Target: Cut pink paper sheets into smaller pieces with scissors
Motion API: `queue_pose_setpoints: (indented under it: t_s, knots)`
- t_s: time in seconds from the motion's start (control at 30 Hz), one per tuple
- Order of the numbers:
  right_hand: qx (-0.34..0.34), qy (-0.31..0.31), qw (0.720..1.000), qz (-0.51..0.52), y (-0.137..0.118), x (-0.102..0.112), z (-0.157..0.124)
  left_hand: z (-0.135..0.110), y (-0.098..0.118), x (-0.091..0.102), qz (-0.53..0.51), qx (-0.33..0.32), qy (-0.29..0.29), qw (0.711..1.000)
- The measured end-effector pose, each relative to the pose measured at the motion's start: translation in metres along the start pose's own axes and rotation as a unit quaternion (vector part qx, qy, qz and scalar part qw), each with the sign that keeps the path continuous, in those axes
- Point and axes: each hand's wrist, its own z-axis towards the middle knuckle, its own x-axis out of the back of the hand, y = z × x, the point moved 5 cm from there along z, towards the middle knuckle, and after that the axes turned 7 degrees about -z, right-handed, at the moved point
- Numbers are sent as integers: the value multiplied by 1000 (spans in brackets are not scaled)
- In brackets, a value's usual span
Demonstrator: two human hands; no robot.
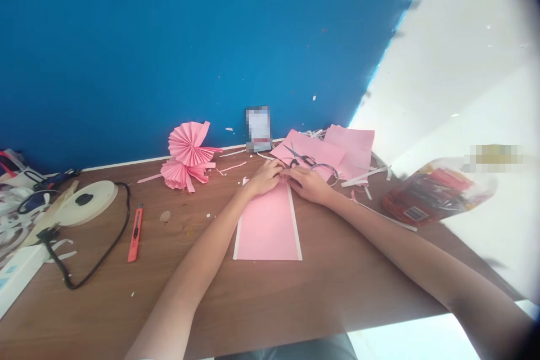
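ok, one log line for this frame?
left hand: on far edge of pink sheet | right hand: same edge | scissors: beyond hands | cutter: apart on table

The pink sheet (268,225) at the desk's middle was thin, matt paper, smooth, with white strips down its long sides. The desk (337,287) looked like brown wood grain, smooth with a soft sheen. Toward the far edge, the fans (188,149) were pleated pink paper and the scissors (300,156) had bright metal blades. Near the left edge the cutter (135,233) was orange plastic. At the right edge the bag (439,191) was clear, glossy plastic.
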Motion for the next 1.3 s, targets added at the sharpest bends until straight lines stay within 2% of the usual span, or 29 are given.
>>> queue_pose_setpoints:
  t_s: [0.13, 0.3, 0.47, 0.93, 1.13, 1.3]
  knots:
    - [-5, 9, 1000, 7, 1, 0, 0, 1, -3, 3, -27, 9, -16, 999]
    - [-8, 22, 999, 42, -2, 7, 2, -1, -7, 11, -87, 58, -95, 990]
    - [-2, 16, 998, 54, -2, 7, 2, -3, -6, 16, -79, 81, -109, 988]
    - [32, 43, 996, 71, -5, 8, -1, -4, -2, 7, -31, 95, -25, 995]
    - [56, 58, 996, 24, -6, 6, -2, -6, -3, 5, -33, 96, -32, 994]
    - [67, 50, 996, 27, -7, 5, -1, -6, -4, 6, -60, 78, -38, 994]
